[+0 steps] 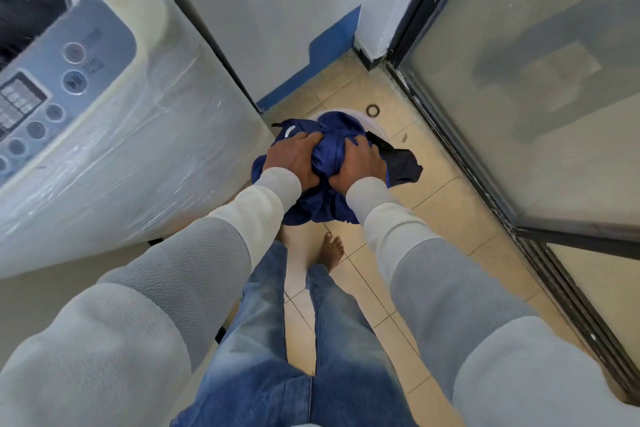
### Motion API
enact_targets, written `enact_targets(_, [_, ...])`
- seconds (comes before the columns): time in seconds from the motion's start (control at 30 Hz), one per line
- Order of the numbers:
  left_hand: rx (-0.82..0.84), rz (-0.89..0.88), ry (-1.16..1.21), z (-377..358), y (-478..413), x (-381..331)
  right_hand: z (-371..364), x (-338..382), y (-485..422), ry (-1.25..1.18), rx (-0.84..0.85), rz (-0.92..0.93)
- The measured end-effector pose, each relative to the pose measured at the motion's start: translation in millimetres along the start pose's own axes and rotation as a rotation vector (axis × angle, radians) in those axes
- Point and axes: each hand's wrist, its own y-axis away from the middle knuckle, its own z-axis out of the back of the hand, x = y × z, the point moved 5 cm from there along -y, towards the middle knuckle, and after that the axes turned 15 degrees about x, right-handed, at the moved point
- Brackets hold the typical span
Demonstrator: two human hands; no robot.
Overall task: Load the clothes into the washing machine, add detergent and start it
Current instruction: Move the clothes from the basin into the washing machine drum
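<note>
A bundle of dark blue clothes is bunched in front of me above the floor. My left hand grips its left side and my right hand grips its right side, fingers dug into the fabric. A darker, near-black piece hangs out to the right. Behind the bundle shows the pale rim of a basin on the floor, mostly hidden by the clothes. The top-loading washing machine, wrapped in clear plastic film, stands at the left. Its grey control panel and open drum show at the upper left.
A glass sliding door with a dark metal frame runs along the right. White wall with a blue skirting closes the back. Beige floor tiles lie underfoot, with a small ring on them. My bare foot stands below the bundle.
</note>
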Motion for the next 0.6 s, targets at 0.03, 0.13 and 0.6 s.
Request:
enact_targets(0.03, [-0.013, -0.007, 0.010, 11, 7, -3, 10, 5, 9, 0.000, -0.022, 0.013])
enact_targets(0.13, [-0.045, -0.026, -0.004, 49, 30, -10, 43, 19, 39, -0.013, -0.090, 0.013])
enact_targets(0.6, [-0.566, 0.047, -0.091, 280, 211, 16, 210, 171, 190, 0.127, -0.435, 0.383])
